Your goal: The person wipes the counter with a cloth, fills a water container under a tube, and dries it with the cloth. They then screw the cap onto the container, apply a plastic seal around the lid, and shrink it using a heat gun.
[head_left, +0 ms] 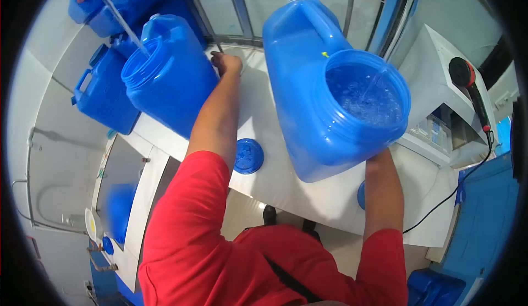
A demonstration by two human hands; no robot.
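Observation:
My left hand (pixel 226 63) reaches to the back of the white counter, by the foot of a thin metal pipe (pixel 202 10). Its fingers look partly bent and apart, with nothing visible in them. A large blue water jug (pixel 300 100) with a handle stands tilted toward me. Water (pixel 366 100) bubbles inside its wide mouth, and a clear stream falls into it. My right forearm passes under the jug's front side, so the jug hides my right hand. On the left, another open blue jug (pixel 173 80) has a stream entering its mouth from a pipe (pixel 113 9).
A blue lid (pixel 248 156) lies on the white counter (pixel 286 201), and another is partly behind my right forearm. More blue jugs (pixel 102 89) stand at the left. A white cabinet (pixel 426 94) carries a black-and-red corded tool (pixel 467 78); its cable hangs across the counter's right side.

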